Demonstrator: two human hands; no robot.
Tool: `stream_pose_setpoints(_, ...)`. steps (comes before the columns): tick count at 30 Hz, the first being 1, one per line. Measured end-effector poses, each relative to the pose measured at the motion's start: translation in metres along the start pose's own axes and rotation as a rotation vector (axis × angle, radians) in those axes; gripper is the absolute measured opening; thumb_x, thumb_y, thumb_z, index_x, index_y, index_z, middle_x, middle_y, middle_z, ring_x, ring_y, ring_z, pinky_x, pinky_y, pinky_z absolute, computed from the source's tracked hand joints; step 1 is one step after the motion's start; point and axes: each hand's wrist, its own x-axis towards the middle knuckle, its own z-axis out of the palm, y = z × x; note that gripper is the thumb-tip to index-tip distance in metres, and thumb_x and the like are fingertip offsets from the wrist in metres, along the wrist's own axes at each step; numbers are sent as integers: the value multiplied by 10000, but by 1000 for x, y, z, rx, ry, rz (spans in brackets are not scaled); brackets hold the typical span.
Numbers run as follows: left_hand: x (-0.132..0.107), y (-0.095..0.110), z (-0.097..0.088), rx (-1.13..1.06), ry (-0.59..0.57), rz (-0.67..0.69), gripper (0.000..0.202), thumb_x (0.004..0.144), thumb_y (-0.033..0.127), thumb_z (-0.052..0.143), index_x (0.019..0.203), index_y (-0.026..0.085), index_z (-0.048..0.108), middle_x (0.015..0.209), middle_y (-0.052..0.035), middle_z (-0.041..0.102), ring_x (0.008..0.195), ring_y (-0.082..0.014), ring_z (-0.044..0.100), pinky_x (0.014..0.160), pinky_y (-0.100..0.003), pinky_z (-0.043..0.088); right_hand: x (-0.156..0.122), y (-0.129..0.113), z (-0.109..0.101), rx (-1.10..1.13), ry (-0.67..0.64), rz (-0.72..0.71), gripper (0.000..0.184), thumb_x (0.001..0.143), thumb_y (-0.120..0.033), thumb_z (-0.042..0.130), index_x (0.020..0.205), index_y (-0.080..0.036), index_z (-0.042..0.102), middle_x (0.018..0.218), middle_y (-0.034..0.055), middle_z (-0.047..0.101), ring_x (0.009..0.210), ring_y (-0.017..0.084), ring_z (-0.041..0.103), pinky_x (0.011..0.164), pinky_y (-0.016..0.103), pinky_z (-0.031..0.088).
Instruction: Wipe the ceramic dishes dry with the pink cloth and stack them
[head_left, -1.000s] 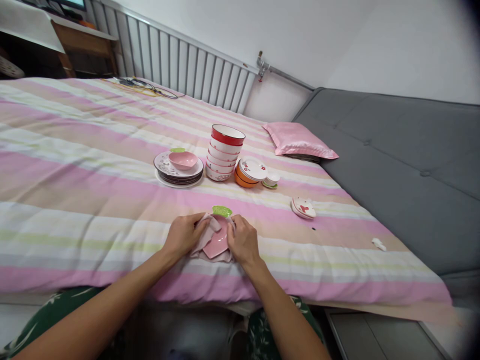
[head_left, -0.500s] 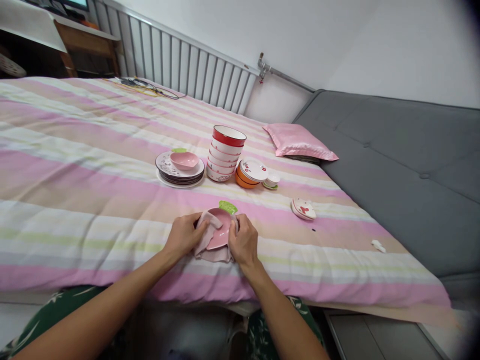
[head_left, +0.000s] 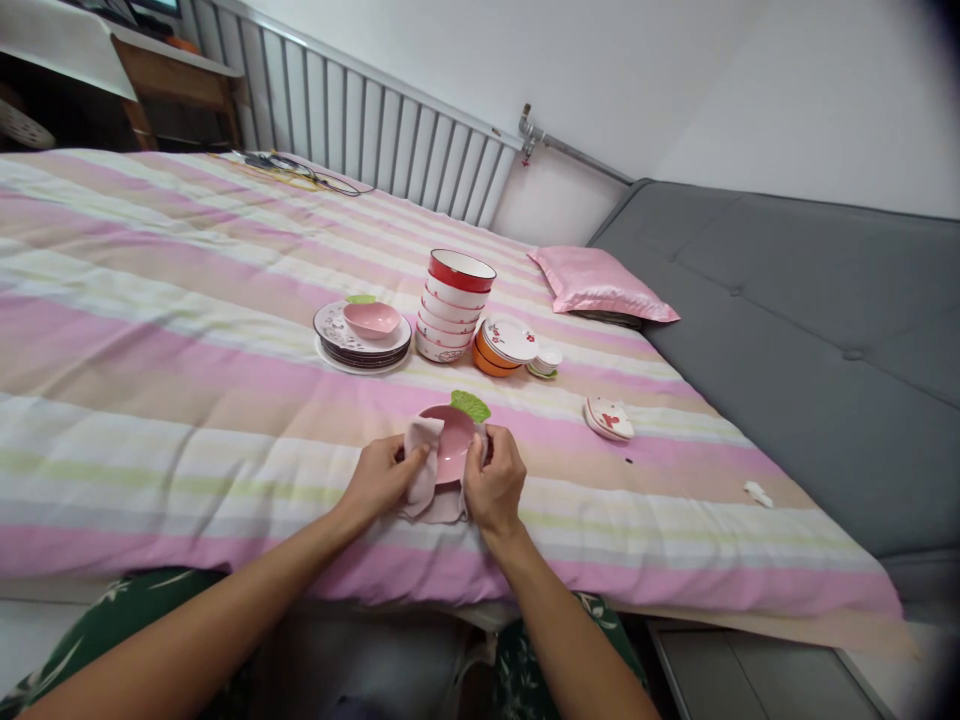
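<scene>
A small pink dish (head_left: 452, 447) with a green leaf tab at its far rim is held tilted just above the striped bedspread (head_left: 187, 340). My right hand (head_left: 495, 485) is closed on the dish's right edge. My left hand (head_left: 381, 478) pinches a pale pink cloth (head_left: 424, 470) against the dish's left side and inner face. The cloth hangs down under the dish between both hands.
Farther back on the bed stand a stack of plates (head_left: 363, 346) with another pink leaf dish (head_left: 370, 318) on top, a stack of red-rimmed bowls (head_left: 454, 306), orange bowls under a flowered saucer (head_left: 502, 348), and a lone small dish (head_left: 608, 417). A pink pillow (head_left: 600, 283) and grey sofa (head_left: 810, 330) lie right.
The dish has been turned and raised, so its inside and green leaf now face me more. My left hand has moved the cloth up over the dish's left rim.
</scene>
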Motion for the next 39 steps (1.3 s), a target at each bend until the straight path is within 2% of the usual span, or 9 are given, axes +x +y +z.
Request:
stream_pose_setpoints(5, -3, -1, 7, -98, -13, -47, 329, 716, 449, 556, 691, 127, 622, 566, -8, 569, 532, -155, 501, 488, -233, 333, 0, -1, -1, 11, 33, 6, 133, 886, -189, 424, 944, -169, 542, 813, 60, 603, 758, 180, 582, 690, 293, 467)
stream_pose_setpoints(12, -3, -1, 7, -240, 10, -121, 268, 630, 402, 642, 671, 138, 621, 599, -9, 589, 567, -157, 516, 517, -236, 359, 1, -5, -2, 51, 17, 3, 162, 901, -223, 449, 978, -157, 575, 846, 72, 627, 796, 178, 600, 712, 289, 479)
stream_pose_setpoints(18, -3, 0, 9, -409, 48, -227, 262, 617, 389, 652, 658, 140, 580, 539, 19, 549, 491, -118, 473, 469, -220, 333, 2, -8, -5, 125, -87, 26, 301, 919, -289, 457, 1127, -138, 614, 917, 100, 674, 818, 179, 633, 739, 285, 500)
stream_pose_setpoints(22, -3, 5, 7, -528, 30, -288, 254, 590, 361, 676, 645, 139, 568, 520, 17, 564, 471, -116, 490, 473, -224, 363, 1, -10, -5, 199, -139, 10, 361, 931, -274, 428, 1226, -130, 578, 1074, 125, 680, 967, 198, 646, 832, 300, 501)
stream_pose_setpoints(26, -2, 8, 4, -619, -4, -329, 235, 581, 312, 691, 675, 119, 595, 579, -18, 632, 509, -130, 547, 518, -236, 416, -5, -18, -5, 275, -164, 31, 400, 945, -248, 390, 1320, -164, 499, 1252, 122, 605, 1121, 212, 586, 936, 348, 464)
stream_pose_setpoints(29, -1, 10, 2, -656, -25, -341, 219, 585, 284, 694, 686, 112, 603, 606, -29, 654, 532, -131, 568, 544, -236, 431, -11, -26, -4, 347, -169, 40, 448, 953, -238, 361, 1399, -223, 389, 1354, 100, 521, 1220, 217, 507, 1002, 400, 418)
stream_pose_setpoints(35, -4, 13, 1, -646, -130, -334, 220, 590, 274, 707, 704, 110, 617, 635, -36, 665, 550, -136, 574, 548, -233, 425, -21, -35, 0, 486, -171, 95, 525, 967, -270, 300, 1474, -239, 166, 1528, 85, 237, 1384, 222, 278, 1096, 479, 297)
stream_pose_setpoints(39, -7, 15, 0, -597, -204, -337, 218, 595, 301, 704, 658, 127, 590, 556, -3, 608, 489, -119, 522, 480, -217, 371, -26, -30, 1, 522, -160, 160, 509, 969, -353, 268, 1456, -215, 210, 1492, 112, 302, 1377, 234, 288, 1100, 478, 283)
